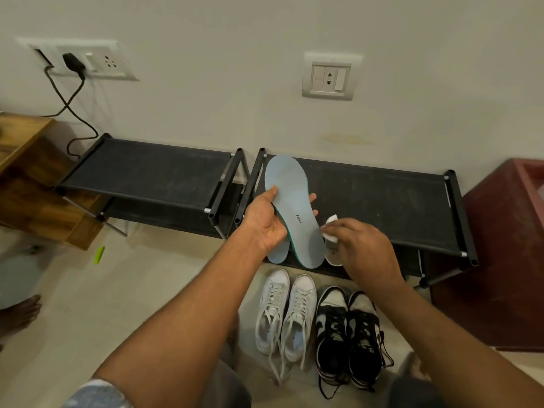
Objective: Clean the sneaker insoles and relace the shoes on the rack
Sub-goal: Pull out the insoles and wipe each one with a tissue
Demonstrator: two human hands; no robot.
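Wood-grain cabinet [26,178]: far left. Rack [382,195]: black tube frame, matte fabric shelves, two units side by side. Left hand [266,222] grips the insole [290,184] at mid-length, thumb on its top face. Insole: flat, foot-shaped, smooth grey-blue with a green edge, held over the right unit, toe toward 12 o'clock; small dark logo, not legible. Right hand [362,245] pinches a crumpled white wipe [331,222] against the insole's edge at 4 o'clock. White sneakers [284,313], laced, stand on the floor at 6 o'clock; black-and-white sneakers [347,328] just beside, at their 3 o'clock.

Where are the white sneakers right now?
Head view, lower centre: the white sneakers stand on the floor, left of the black-and-white pair, before the rack.
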